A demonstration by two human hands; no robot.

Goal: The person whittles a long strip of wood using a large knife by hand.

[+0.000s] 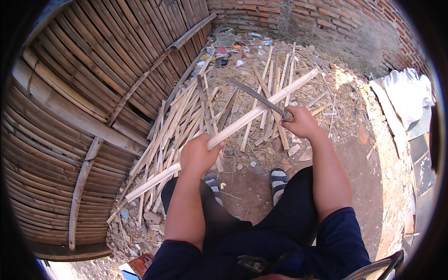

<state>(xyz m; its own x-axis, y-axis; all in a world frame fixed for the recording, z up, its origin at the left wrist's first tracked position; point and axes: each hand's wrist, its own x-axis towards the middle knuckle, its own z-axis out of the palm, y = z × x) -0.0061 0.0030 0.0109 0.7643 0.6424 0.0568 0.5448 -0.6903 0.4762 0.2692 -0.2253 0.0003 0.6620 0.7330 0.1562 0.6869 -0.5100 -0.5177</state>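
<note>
And here we go: L hand [195,151] is clamped round the pale strip [245,120], fingers curled & pressed tight, thumb laid along the near side. Strip runs diag., low L to upper R, out over the ground [347,163] in front of the person, L hand approx. midway or a bit lower. Its low end sits by the slat pile [179,116]; resting on it or just above, can't tell.

Over to R hand [300,122]: fingers wrapped round the knife [254,94] at its stubby handle, bunched together, none spread. Long dark blade points up & L, crossing the strip beyond L hand; touching or a hair apart, can't tell from this angle.

Underneath, more loose slats [276,77] fan out over straw & rubble. Slat pile leans thick on the L, next to the bamboo wall [84,70]. Brick wall [322,18] at the back, w/ colourful litter [224,49] near its foot. Far R, a white sack [406,93], crumpled, in bright sun.

Down low: dark trousers, knees apart, striped footwear [278,182] on bare dirt btwn them.
</note>
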